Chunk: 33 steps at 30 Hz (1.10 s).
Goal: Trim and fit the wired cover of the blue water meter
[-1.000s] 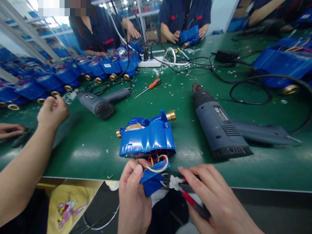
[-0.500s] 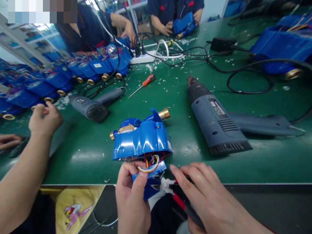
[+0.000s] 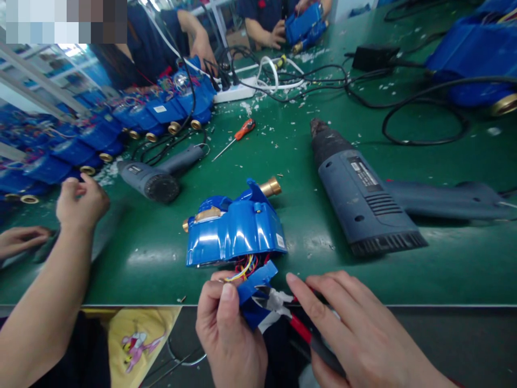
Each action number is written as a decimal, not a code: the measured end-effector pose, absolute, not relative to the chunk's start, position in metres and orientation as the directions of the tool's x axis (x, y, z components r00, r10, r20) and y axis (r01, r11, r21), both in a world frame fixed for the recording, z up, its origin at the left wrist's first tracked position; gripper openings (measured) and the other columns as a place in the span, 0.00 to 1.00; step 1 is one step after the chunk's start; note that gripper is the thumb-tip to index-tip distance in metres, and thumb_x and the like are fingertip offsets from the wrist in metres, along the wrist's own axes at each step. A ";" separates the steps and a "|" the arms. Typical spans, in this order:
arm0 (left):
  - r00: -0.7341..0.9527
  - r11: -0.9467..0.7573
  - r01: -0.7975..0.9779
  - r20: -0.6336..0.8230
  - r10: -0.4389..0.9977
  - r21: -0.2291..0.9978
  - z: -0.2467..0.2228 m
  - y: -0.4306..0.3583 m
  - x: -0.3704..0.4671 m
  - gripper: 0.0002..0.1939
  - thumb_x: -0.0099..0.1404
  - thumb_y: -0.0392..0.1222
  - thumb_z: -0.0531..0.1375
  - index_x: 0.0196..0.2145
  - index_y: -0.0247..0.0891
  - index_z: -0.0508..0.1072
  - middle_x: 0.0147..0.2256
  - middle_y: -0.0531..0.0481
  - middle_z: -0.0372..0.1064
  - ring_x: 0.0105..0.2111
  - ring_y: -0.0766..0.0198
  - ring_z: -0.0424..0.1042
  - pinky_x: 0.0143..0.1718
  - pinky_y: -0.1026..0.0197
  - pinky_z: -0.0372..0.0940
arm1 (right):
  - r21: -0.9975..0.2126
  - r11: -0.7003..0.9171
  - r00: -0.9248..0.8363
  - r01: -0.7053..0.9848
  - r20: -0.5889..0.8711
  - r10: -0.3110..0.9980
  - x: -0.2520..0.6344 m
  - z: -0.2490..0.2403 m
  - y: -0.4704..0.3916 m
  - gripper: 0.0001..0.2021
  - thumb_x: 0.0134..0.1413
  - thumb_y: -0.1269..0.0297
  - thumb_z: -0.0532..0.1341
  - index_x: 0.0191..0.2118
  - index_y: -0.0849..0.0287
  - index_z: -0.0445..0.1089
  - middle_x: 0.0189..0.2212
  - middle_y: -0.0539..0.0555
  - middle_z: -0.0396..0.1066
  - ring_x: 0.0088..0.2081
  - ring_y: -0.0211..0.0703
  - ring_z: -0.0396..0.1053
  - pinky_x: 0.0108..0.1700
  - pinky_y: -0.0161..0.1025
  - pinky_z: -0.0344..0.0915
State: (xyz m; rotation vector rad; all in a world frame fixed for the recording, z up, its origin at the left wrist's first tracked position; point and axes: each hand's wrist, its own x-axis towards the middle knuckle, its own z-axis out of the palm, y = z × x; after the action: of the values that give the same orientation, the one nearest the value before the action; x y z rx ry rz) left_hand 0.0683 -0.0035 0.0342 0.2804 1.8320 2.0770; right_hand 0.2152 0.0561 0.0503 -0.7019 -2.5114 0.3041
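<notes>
A blue water meter [image 3: 236, 231] with brass pipe ends lies on the green table, its open side facing me. Coloured wires [image 3: 246, 268] come out of it and run down to my left hand [image 3: 230, 318]. That hand is closed on a blue plastic cover [image 3: 258, 280], with yellow and white wires at its fingertips. In my right hand [image 3: 343, 318] is a pair of cutting pliers [image 3: 297, 323] with red and black handles. Their jaws are parted and lie against the cover's right side; whether a wire is between them I cannot tell.
To the right lies a large heat gun [image 3: 363, 194], and a smaller heat gun [image 3: 149, 178] is at left. Between them is an orange screwdriver [image 3: 244, 129]. Blue meters [image 3: 161, 110] line the left; cables surround a power strip [image 3: 236, 90]. A co-worker's arm [image 3: 64, 269] reaches in at left.
The blue cover has tilted up in my left hand, and the wires are bunched closer to the meter. The pliers' jaws now show against the cover. The view has shifted slightly.
</notes>
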 end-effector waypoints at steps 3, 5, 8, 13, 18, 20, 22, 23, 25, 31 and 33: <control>-0.911 -0.091 -0.178 -0.129 0.391 0.980 0.042 -0.002 0.068 0.17 0.56 0.51 0.68 0.24 0.39 0.67 0.28 0.55 0.64 0.29 0.64 0.64 0.31 0.63 0.65 | -0.306 0.851 -0.758 0.426 0.393 0.521 0.214 0.055 0.058 0.27 0.45 0.72 0.53 0.53 0.66 0.70 0.39 0.57 0.76 0.37 0.50 0.72 0.36 0.45 0.72; -0.908 -0.099 -0.168 -0.115 0.404 0.981 0.042 -0.002 0.069 0.17 0.57 0.50 0.68 0.23 0.39 0.67 0.28 0.55 0.64 0.29 0.64 0.64 0.31 0.64 0.66 | -0.269 0.871 -0.784 0.410 0.383 0.488 0.213 0.059 0.061 0.26 0.45 0.72 0.53 0.53 0.65 0.70 0.36 0.56 0.76 0.35 0.50 0.72 0.31 0.44 0.71; -0.911 -0.158 -0.101 -0.028 0.411 0.982 0.036 -0.003 0.069 0.15 0.61 0.46 0.65 0.22 0.38 0.67 0.28 0.55 0.64 0.28 0.66 0.64 0.31 0.65 0.66 | -0.212 0.892 -0.812 0.400 0.369 0.452 0.213 0.067 0.065 0.23 0.50 0.72 0.53 0.52 0.66 0.70 0.35 0.56 0.76 0.33 0.50 0.72 0.28 0.45 0.70; -0.907 -0.209 -0.065 0.029 0.420 0.976 0.030 -0.003 0.069 0.16 0.63 0.46 0.64 0.22 0.38 0.66 0.28 0.55 0.64 0.27 0.67 0.64 0.29 0.67 0.66 | -0.141 0.918 -0.854 0.371 0.335 0.397 0.215 0.074 0.067 0.20 0.60 0.70 0.48 0.55 0.66 0.67 0.37 0.58 0.75 0.36 0.50 0.73 0.29 0.44 0.71; -0.903 -0.193 -0.042 0.046 0.428 0.980 0.033 -0.003 0.068 0.17 0.62 0.48 0.66 0.22 0.39 0.66 0.28 0.55 0.65 0.28 0.66 0.65 0.27 0.69 0.63 | -0.105 0.932 -0.881 0.348 0.303 0.363 0.216 0.078 0.065 0.20 0.61 0.73 0.47 0.55 0.67 0.67 0.36 0.57 0.75 0.34 0.47 0.73 0.22 0.39 0.68; -0.900 -0.183 -0.029 0.054 0.433 0.983 0.033 -0.003 0.068 0.17 0.63 0.48 0.65 0.22 0.39 0.66 0.29 0.55 0.66 0.28 0.66 0.65 0.26 0.69 0.63 | -0.096 0.935 -0.889 0.341 0.291 0.354 0.215 0.080 0.066 0.20 0.61 0.74 0.47 0.55 0.67 0.67 0.35 0.57 0.75 0.33 0.47 0.73 0.20 0.38 0.66; -0.900 -0.185 -0.012 0.070 0.431 0.983 0.032 -0.004 0.068 0.17 0.63 0.48 0.64 0.22 0.39 0.66 0.29 0.55 0.66 0.28 0.66 0.65 0.26 0.69 0.63 | -0.087 0.938 -0.890 0.334 0.298 0.345 0.214 0.082 0.066 0.20 0.61 0.74 0.48 0.55 0.67 0.67 0.35 0.56 0.75 0.32 0.46 0.74 0.18 0.37 0.64; -0.899 -0.183 -0.004 0.077 0.431 0.983 0.031 -0.004 0.068 0.17 0.63 0.48 0.64 0.22 0.39 0.66 0.29 0.55 0.66 0.28 0.66 0.66 0.27 0.68 0.63 | -0.082 0.938 -0.891 0.336 0.295 0.345 0.214 0.083 0.066 0.19 0.61 0.74 0.48 0.54 0.67 0.67 0.35 0.56 0.75 0.32 0.46 0.74 0.18 0.37 0.65; -0.896 -0.176 0.010 0.087 0.435 0.984 0.030 -0.005 0.068 0.17 0.63 0.49 0.64 0.23 0.39 0.67 0.29 0.55 0.66 0.30 0.64 0.67 0.29 0.67 0.64 | -0.073 0.933 -0.885 0.353 0.297 0.358 0.213 0.085 0.066 0.19 0.59 0.74 0.50 0.53 0.66 0.68 0.35 0.56 0.75 0.32 0.46 0.74 0.19 0.37 0.65; -0.888 -0.219 -0.057 0.051 0.458 0.974 0.029 -0.004 0.066 0.17 0.63 0.49 0.65 0.23 0.39 0.66 0.29 0.55 0.64 0.30 0.64 0.65 0.31 0.65 0.65 | -0.146 0.898 -0.832 0.415 0.339 0.440 0.209 0.085 0.064 0.21 0.49 0.75 0.52 0.49 0.66 0.71 0.33 0.54 0.75 0.29 0.45 0.74 0.21 0.39 0.68; -0.887 -0.228 -0.064 0.049 0.460 0.971 0.029 -0.003 0.066 0.17 0.63 0.49 0.65 0.23 0.39 0.66 0.29 0.55 0.64 0.30 0.65 0.64 0.30 0.66 0.64 | -0.162 0.888 -0.820 0.430 0.342 0.460 0.208 0.085 0.063 0.22 0.46 0.76 0.52 0.49 0.66 0.71 0.33 0.54 0.76 0.29 0.45 0.74 0.21 0.38 0.69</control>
State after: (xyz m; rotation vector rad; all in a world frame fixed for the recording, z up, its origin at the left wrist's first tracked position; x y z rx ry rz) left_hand 0.0663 -0.0034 0.0290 0.4702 1.6957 2.1753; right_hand 0.2085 0.0628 0.0848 -0.6564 -2.6799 0.1084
